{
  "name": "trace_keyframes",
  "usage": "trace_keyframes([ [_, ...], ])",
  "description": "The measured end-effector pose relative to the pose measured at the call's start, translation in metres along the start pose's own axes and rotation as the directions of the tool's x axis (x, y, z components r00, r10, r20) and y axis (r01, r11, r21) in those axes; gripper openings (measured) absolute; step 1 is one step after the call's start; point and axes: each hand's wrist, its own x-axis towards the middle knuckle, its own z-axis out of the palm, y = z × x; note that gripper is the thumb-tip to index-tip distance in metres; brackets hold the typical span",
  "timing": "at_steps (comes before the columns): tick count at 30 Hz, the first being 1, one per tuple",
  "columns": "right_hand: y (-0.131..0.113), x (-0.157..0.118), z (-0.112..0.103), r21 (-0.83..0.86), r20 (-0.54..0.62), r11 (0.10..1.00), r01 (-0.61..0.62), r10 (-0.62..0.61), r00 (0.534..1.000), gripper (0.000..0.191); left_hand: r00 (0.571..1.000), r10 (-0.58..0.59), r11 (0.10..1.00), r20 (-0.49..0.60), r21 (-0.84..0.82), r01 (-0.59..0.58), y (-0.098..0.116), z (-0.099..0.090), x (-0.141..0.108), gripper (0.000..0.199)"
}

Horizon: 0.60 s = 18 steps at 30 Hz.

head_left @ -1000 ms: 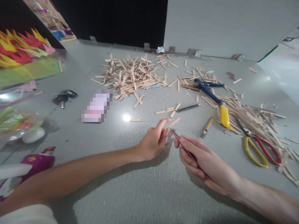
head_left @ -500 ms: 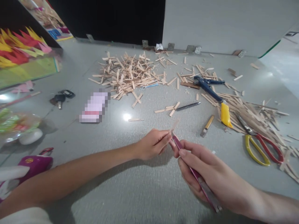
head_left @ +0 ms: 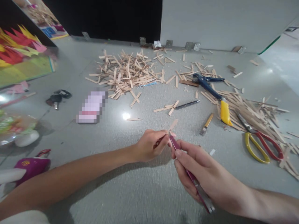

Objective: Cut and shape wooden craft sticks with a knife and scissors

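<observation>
My left hand [head_left: 149, 145] pinches a short wooden craft stick [head_left: 173, 124] between thumb and fingers, its free end pointing away from me. Wrapped in my right hand [head_left: 205, 171] is a purple craft knife [head_left: 192, 178], its tip touching or very close to the stick at my left fingertips. Exactly where the blade meets the wood is too small to make out. Just beyond both hands lie a dark pen [head_left: 188, 105] and a few sticks [head_left: 173, 108]. One cut stick [head_left: 134, 119] rests alone farther left.
A heap of craft sticks [head_left: 130, 70] spreads at the back. On the right are scissors [head_left: 257, 146], a blue-and-yellow cutter [head_left: 210, 88], a small yellow knife [head_left: 206, 123] and more sticks. A phone [head_left: 92, 105], keys [head_left: 57, 99] and a purple glue gun [head_left: 35, 166] lie left.
The right hand and knife have shifted slightly left. The left hand has turned a little, and its stick shows more clearly. The view has moved slightly too.
</observation>
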Motion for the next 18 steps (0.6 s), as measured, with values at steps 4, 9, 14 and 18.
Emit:
trace_keyframes([
  [4,0.01,0.003,0.004,-0.081,0.052,0.996,-0.027,0.032,0.998,0.038,0.979,0.162,0.944,-0.122,0.307,-0.118,-0.005,0.008,-0.008,0.042],
  [9,0.006,0.001,0.001,-0.13,0.047,0.991,-0.023,0.029,0.998,0.037,0.978,0.168,0.94,-0.123,0.319,-0.122,-0.005,0.01,-0.008,0.049],
  [14,-0.016,0.004,-0.022,-0.058,0.04,0.998,-0.011,0.013,0.999,0.035,0.983,-0.178,0.983,-0.038,-0.049,0.176,0.004,0.003,0.002,0.058],
  [18,-0.024,0.012,-0.036,0.008,0.114,0.999,-0.043,0.041,0.993,0.032,0.94,-0.34,0.922,0.029,-0.186,0.339,0.006,-0.001,0.007,0.063],
])
